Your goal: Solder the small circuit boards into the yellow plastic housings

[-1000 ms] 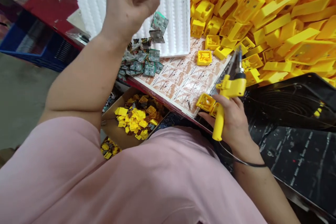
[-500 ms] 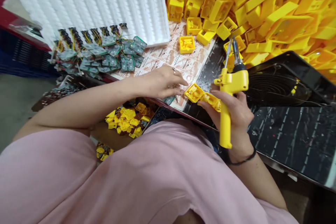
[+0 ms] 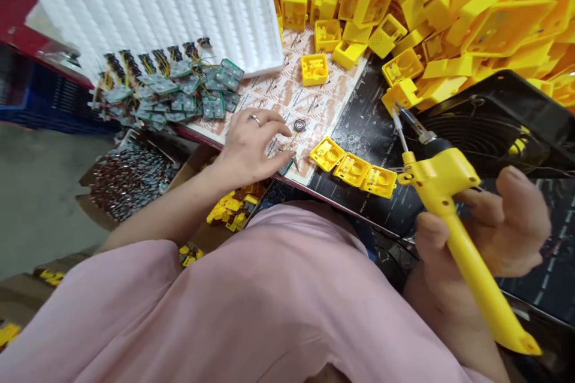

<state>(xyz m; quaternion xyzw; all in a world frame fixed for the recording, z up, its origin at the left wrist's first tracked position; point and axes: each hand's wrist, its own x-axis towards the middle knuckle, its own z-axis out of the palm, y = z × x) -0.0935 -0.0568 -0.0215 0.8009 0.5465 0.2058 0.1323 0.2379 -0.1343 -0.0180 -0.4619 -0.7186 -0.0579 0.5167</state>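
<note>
My right hand holds a yellow soldering gun, its handle lying between thumb and fingers. The gun's metal tip and a thin feed tube point up and away, over the bench. Three small yellow cases, open side up, form a row in front of me. My left hand hovers at the bench edge with fingers curved and apart. By its thumb lies a green circuit board, mostly hidden. Just beyond the fingertips is a small round black speaker with thin wires.
Wired circuit boards are heaped at left against a white foam sheet. A large pile of yellow cases fills the back right, beside a black fan. Boxes of parts stand below the bench edge.
My right hand has left the yellow cases and moved right and nearer with the soldering gun, which tilts now. Three cases now show in line. My left hand has drawn back left, uncovering the speaker.
</note>
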